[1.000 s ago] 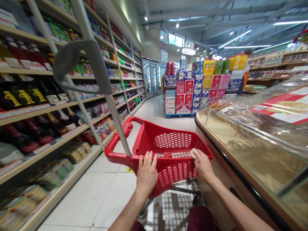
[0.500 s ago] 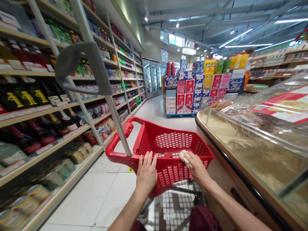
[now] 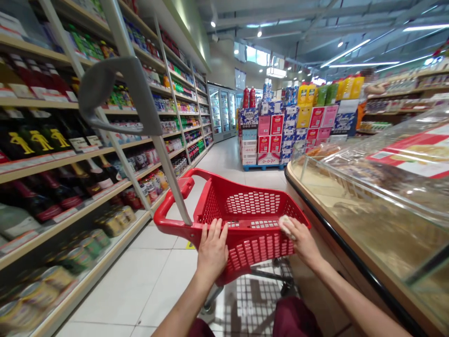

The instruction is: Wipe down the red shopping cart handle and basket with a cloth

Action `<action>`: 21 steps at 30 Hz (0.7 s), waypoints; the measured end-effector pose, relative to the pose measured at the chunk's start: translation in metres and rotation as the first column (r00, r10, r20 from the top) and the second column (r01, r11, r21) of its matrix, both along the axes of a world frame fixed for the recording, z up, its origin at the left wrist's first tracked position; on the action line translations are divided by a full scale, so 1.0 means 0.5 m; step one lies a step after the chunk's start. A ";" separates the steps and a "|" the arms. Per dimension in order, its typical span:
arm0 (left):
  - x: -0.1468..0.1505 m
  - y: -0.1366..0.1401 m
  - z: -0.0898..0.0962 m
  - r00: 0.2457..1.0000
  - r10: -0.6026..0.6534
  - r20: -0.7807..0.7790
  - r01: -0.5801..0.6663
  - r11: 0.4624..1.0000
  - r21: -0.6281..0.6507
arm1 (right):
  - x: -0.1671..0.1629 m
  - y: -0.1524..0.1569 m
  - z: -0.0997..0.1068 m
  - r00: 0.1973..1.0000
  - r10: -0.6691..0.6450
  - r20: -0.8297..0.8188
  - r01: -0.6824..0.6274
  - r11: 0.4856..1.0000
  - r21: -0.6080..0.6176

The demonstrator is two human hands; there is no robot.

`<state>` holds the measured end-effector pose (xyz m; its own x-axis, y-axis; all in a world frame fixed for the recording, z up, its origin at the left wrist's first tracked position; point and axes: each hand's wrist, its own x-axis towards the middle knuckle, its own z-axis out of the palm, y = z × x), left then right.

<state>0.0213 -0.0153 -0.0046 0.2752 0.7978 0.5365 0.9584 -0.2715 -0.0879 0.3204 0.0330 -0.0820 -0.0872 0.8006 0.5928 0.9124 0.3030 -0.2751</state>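
A red plastic shopping cart (image 3: 252,243) with slotted basket walls stands right in front of me. My left hand (image 3: 212,248) rests on its near rim, fingers stretched over the edge, holding nothing. Farther right along the same rim, my right hand (image 3: 303,238) presses a crumpled whitish cloth (image 3: 287,226) against the red plastic near the corner. Part of the cloth is hidden under the fingers. A metal pole with a grey handle (image 3: 138,96) rises at the cart's left side.
Shelves of bottles and cans (image 3: 94,187) line the left side. To the right is a glass-sided display case (image 3: 365,210) with a black bumper edge. Ahead stands a pallet stack of drink boxes (image 3: 270,135); a person (image 3: 368,89) is behind it.
My right hand has slid right along the cart's rim with the cloth, toward the corner. My left hand stays in place on the rim.
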 end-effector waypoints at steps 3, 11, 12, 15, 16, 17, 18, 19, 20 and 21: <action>0.005 -0.002 0.000 1.000 0.013 0.003 -0.013 1.000 -0.005 | 0.018 0.006 0.014 0.988 -0.153 -0.003 0.152 0.988 -0.032; 0.001 -0.003 0.004 1.000 0.000 -0.007 0.000 1.000 -0.017 | -0.021 -0.014 0.017 0.998 0.055 0.025 -0.055 0.998 -0.017; 0.001 -0.003 0.003 1.000 -0.002 -0.008 0.002 1.000 -0.015 | -0.006 -0.010 0.016 1.000 -0.011 0.009 0.011 1.000 -0.026; 0.005 -0.002 0.001 1.000 0.015 0.004 -0.015 1.000 -0.006 | 0.001 0.000 0.021 0.999 -0.050 -0.004 0.050 0.998 -0.044; 0.007 -0.002 0.000 1.000 0.023 0.008 -0.023 1.000 -0.005 | -0.015 0.000 0.025 1.000 -0.005 0.000 0.005 0.999 -0.039; 0.008 -0.002 0.001 1.000 0.028 0.010 -0.028 1.000 -0.006 | -0.038 0.000 0.029 0.999 0.047 -0.001 -0.047 0.998 -0.030; 0.008 -0.002 0.001 0.999 0.030 0.010 -0.030 0.999 -0.009 | -0.062 -0.001 0.033 0.996 0.091 -0.010 -0.091 0.996 -0.020; 0.007 -0.002 0.002 1.000 0.028 0.008 -0.028 1.000 -0.013 | -0.083 -0.002 0.037 0.992 0.127 -0.025 -0.127 0.992 -0.014; 0.005 -0.002 0.003 1.000 0.024 0.004 -0.024 1.000 -0.017 | -0.095 -0.002 0.040 0.986 0.159 -0.040 -0.160 0.987 -0.016; 0.003 -0.003 0.003 1.000 0.019 -0.002 -0.019 1.000 -0.018 | -0.097 -0.001 0.042 0.980 0.190 -0.053 -0.192 0.981 -0.023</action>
<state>0.0228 -0.0167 -0.0030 0.2604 0.8124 0.5217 0.9634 -0.2544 -0.0848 0.2719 0.0324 -0.0612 -0.2104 0.7884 0.5781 0.8232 0.4619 -0.3303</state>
